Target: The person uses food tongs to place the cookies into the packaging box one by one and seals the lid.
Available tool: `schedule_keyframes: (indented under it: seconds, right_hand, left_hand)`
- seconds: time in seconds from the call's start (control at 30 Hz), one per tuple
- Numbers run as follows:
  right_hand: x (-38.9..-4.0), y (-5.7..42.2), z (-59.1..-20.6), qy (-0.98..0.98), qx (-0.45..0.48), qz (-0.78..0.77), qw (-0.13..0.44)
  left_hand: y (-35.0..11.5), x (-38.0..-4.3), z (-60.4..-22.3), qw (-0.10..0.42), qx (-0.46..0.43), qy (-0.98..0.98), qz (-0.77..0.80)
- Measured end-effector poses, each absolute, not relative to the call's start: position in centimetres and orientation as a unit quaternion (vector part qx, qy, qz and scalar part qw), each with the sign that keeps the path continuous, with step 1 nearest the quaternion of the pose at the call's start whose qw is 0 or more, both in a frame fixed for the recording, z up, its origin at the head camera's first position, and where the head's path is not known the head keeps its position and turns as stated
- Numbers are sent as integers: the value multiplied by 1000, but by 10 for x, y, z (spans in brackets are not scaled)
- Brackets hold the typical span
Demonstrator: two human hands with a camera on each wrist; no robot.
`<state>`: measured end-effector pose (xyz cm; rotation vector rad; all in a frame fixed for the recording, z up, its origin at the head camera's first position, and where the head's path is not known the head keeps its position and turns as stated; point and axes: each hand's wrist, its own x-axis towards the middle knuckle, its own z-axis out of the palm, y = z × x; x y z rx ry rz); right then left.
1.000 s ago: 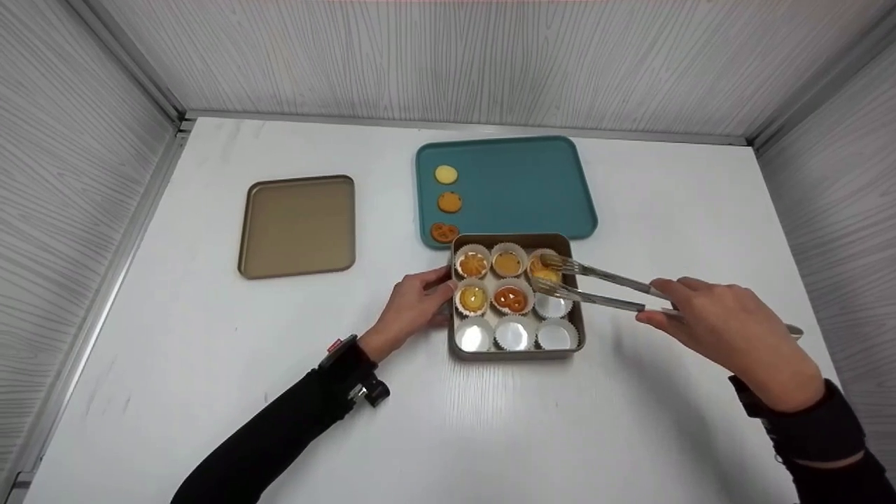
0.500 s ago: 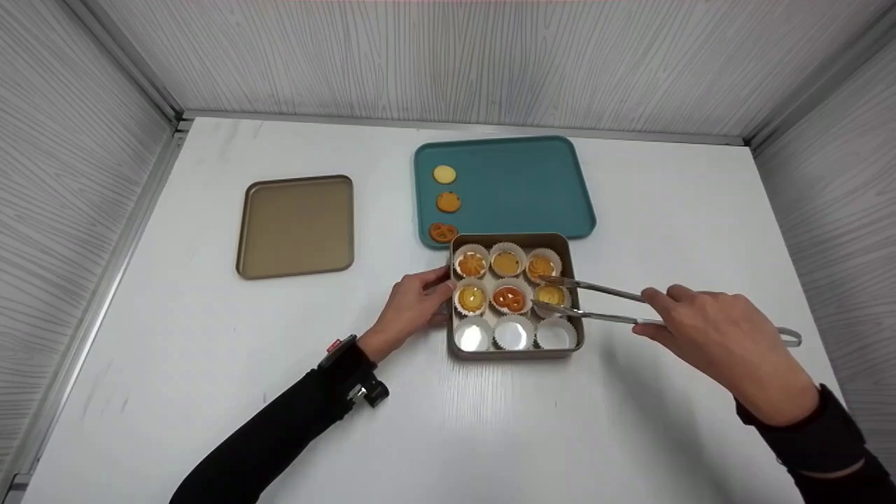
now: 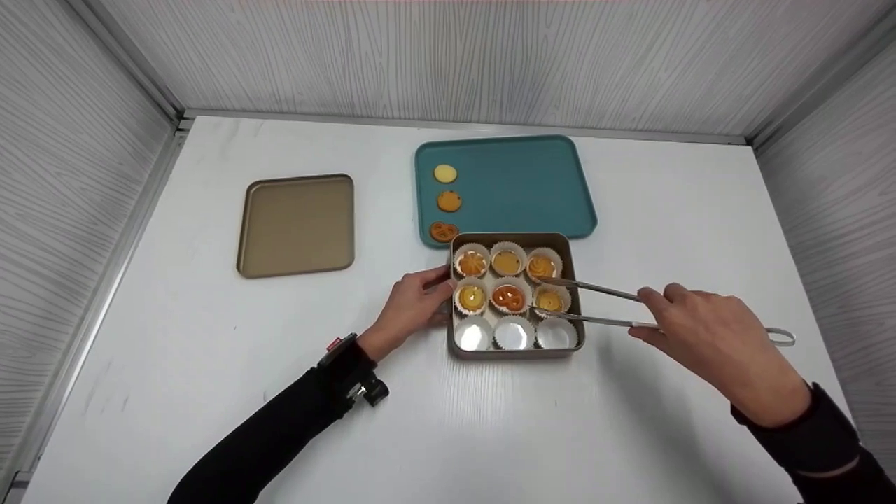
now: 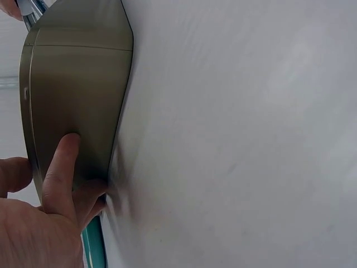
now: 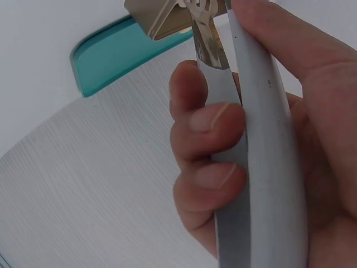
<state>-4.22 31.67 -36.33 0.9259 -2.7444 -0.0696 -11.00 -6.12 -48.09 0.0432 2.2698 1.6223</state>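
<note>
My right hand [image 3: 714, 343] clamped round metal tongs [image 3: 605, 321], tips in the baking tin [image 3: 514, 354], unclenched left hand [image 3: 414, 308] touching its left edge

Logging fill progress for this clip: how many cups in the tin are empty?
3, all in the tin's row nearest the person: the left cup, middle cup and right cup. None seems hidden.

The location was a booth-type workstation, consistent with a lab or recording station; its exact use could not be determined. Grey wood-grain panels [image 3: 462, 63] enclosed the white surface [image 3: 455, 434] at the rear and both sides. Metal strips [image 3: 315, 120] edged the joints.
</note>
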Motion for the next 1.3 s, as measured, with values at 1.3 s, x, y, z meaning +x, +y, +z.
schedule_keyframes:
  seconds: [1.3]
  right_hand:
    - [-185, 228, -411, -952, 288, 48, 93]
  left_hand:
    - [-65, -106, -481, 177, 27, 804, 567]
